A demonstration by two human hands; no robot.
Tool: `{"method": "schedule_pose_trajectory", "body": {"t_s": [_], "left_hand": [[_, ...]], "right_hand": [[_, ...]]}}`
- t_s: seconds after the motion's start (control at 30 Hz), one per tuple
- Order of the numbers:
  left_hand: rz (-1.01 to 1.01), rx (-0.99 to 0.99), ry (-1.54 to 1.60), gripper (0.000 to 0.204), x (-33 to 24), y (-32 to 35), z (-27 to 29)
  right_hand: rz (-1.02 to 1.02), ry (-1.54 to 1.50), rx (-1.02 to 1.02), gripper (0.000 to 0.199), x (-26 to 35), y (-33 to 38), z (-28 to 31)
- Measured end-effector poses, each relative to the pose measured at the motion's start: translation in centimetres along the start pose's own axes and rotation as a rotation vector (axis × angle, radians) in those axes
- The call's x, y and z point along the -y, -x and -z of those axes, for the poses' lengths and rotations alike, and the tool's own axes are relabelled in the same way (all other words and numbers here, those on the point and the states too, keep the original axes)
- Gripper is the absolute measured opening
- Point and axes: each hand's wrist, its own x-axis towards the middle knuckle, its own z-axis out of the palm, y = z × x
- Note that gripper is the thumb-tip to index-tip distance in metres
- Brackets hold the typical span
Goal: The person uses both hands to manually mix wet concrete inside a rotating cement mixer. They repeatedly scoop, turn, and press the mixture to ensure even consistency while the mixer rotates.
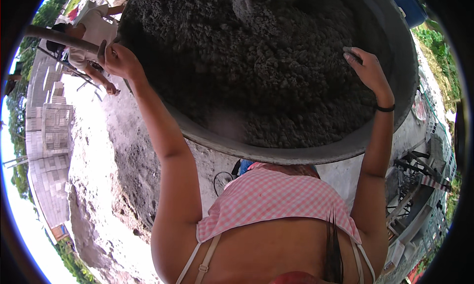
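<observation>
A wide round metal mixing pan (pixel 316 157) fills the upper middle, holding dark grey, crumbly wet mix (pixel 276 61). A mix-coated upright part (pixel 241 2) stands in the mix at the far side. At the pan's left rim, my left hand (pixel 121 61) is closed at the end of a dark metal bar (pixel 64 39), which extends out to the left. Over the right side of the mix hangs my right hand (pixel 368 71), its fingertips grey with mix. Its thumb and fingers are a little apart, and I see nothing between them.
Another person (pixel 89 37) bends forward beyond the bar at left. A heap of pale sand (pixel 98 185) lies at left, before stacked grey blocks (pixel 49 155). A blue drum (pixel 409 8) stands at far right. Scrap metal and boards (pixel 414 195) lie at lower right.
</observation>
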Motion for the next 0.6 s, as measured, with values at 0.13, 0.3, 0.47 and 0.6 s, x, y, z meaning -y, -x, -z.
{"method": "schedule_pose_trajectory", "body": {"t_s": [0.13, 0.3, 0.47, 0.6], "left_hand": [[0.05, 0.012, -0.024, 0.024, -0.3, 0.3, 0.6], [0.023, -0.008, -0.012, 0.024, 0.0, 0.3, 1.0], [0.009, 0.011, -0.023, 0.025, 0.7, 0.0, 1.0], [-0.03, 0.027, -0.065, 0.027, 1.0, -0.4, 2.1]], "right_hand": [[-0.005, -0.005, -0.076, 0.039, -0.1, 0.0, 0.3], [0.027, 0.019, -0.064, 0.037, 0.8, 0.1, -0.1], [0.109, 0.042, -0.156, 0.034, 0.2, 0.0, -1.0], [0.095, 0.063, -0.113, 0.033, 0.7, -0.3, -1.4]]}}
